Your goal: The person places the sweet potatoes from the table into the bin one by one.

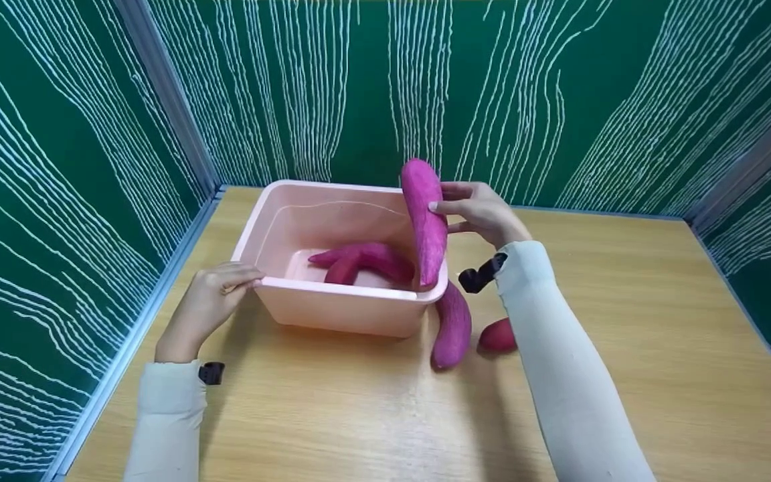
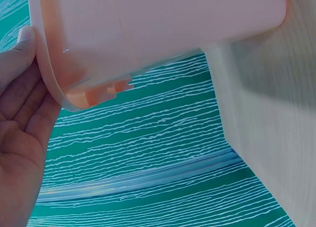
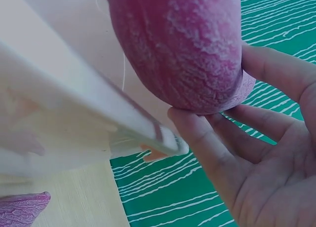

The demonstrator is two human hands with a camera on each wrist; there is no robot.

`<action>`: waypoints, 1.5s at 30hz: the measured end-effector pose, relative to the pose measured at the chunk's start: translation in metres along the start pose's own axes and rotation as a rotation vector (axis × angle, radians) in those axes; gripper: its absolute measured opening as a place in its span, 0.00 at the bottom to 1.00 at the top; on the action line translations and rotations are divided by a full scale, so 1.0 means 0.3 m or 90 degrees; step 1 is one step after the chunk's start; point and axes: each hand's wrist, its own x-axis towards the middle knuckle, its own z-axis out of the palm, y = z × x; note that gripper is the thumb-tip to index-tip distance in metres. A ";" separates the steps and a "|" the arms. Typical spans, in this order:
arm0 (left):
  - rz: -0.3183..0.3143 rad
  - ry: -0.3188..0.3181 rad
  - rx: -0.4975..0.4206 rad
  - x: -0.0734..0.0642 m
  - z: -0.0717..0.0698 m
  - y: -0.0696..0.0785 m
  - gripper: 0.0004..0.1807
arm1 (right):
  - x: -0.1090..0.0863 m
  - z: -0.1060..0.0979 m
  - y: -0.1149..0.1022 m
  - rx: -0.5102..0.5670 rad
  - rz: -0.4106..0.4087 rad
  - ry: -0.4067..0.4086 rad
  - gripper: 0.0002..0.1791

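Note:
My right hand (image 1: pixel 486 211) pinches a long pink-purple sweet potato (image 1: pixel 423 217) between thumb and fingers. It stands nearly upright over the right rim of a pink plastic bin (image 1: pixel 338 314). In the right wrist view, the fingers press against the wrinkled lower part of the sweet potato (image 3: pixel 182 49). My left hand (image 1: pixel 215 298) grips the bin's front left rim, thumb on one side and fingers on the other, as the left wrist view also shows. Inside the bin lie a purple sweet potato (image 1: pixel 379 254) and a redder one (image 1: pixel 343 269), partly overlapping.
On the table (image 1: pixel 332 408), a curved purple sweet potato (image 1: pixel 452 328) lies beside the bin's right front corner. A red one (image 1: pixel 498 336) is partly hidden by my right sleeve. Green, white-lined walls (image 1: pixel 372 94) stand behind and at both sides.

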 end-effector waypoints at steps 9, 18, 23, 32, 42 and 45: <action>-0.018 -0.014 -0.011 -0.001 -0.002 0.005 0.14 | 0.014 0.029 -0.021 -0.025 0.012 -0.002 0.37; -0.018 -0.010 -0.017 -0.002 -0.002 0.004 0.14 | 0.030 0.066 -0.050 -0.040 0.009 -0.010 0.36; 0.006 0.007 -0.015 -0.001 0.003 0.001 0.13 | 0.041 0.081 -0.053 -0.065 0.003 -0.012 0.35; 0.010 0.007 -0.011 -0.004 0.001 0.000 0.13 | 0.068 0.101 -0.051 -0.110 -0.001 -0.009 0.34; -0.002 0.000 -0.022 -0.004 -0.002 0.001 0.13 | 0.087 0.126 -0.054 -0.144 0.012 -0.001 0.34; 0.004 0.003 -0.021 -0.004 -0.001 -0.002 0.13 | 0.091 0.131 -0.053 -0.144 0.008 -0.004 0.34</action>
